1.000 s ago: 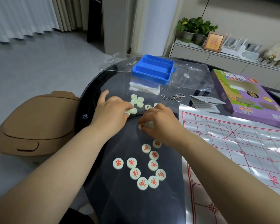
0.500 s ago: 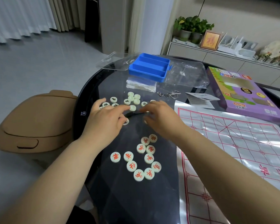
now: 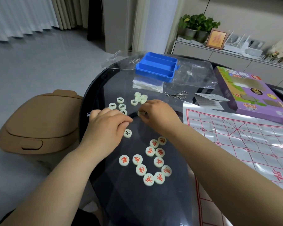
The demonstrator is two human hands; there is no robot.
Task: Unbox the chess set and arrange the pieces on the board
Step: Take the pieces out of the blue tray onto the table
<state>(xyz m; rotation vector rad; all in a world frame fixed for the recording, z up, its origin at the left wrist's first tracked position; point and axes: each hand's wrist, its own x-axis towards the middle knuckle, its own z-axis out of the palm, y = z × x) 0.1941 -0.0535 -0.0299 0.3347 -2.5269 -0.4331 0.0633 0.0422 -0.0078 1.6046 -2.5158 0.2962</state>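
Round cream chess pieces lie on the dark glass table. A cluster with red characters sits close to me. Several black-character pieces lie far left, and a few face-down pieces lie behind my hands. My left hand rests palm down with bent fingers on the glass, and a black-marked piece lies just beside it. My right hand pinches one cream piece at its fingertips. The red-lined board sheet lies flat at the right with no pieces on it.
A blue tray, a clear lid, a plastic packet and a crumpled bag lie at the back. A metal ring puzzle, a leaflet and the purple box sit right. A tan bin stands left of the table.
My left hand drew back toward me, uncovering black-character pieces at the left and leaving one beside it. My right hand shifted left and now pinches a piece.
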